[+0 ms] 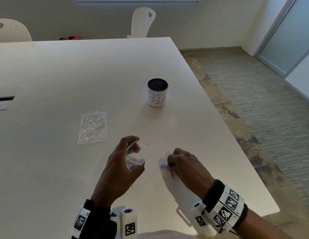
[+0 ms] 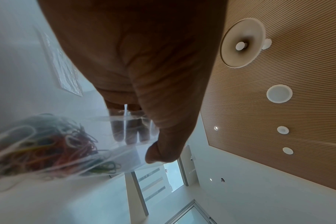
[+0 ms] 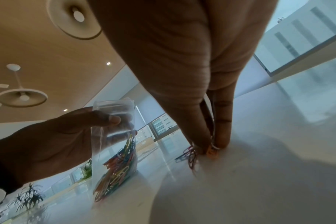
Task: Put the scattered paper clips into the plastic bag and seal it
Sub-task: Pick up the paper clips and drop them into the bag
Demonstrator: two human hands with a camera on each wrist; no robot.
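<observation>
My left hand (image 1: 128, 152) holds a small clear plastic bag (image 1: 137, 156) upright on the white table (image 1: 64, 75), thumb and fingers pinching its open top. Coloured paper clips (image 3: 117, 163) fill the bag's lower part, also seen blurred as clips (image 2: 38, 148) in the left wrist view. To its right my right hand (image 1: 172, 163) is down on the table, thumb and fingers (image 3: 222, 136) pinching a few loose paper clips (image 1: 165, 166). In the right wrist view those loose clips (image 3: 190, 154) lie at my fingertips, some still touching the table.
A second clear bag (image 1: 93, 127) lies flat to the left of the held one. A black mesh cup (image 1: 157, 92) with a white handwritten label stands further back. The table's right edge (image 1: 236, 128) drops to carpet. White chairs (image 1: 143, 23) stand beyond the far edge.
</observation>
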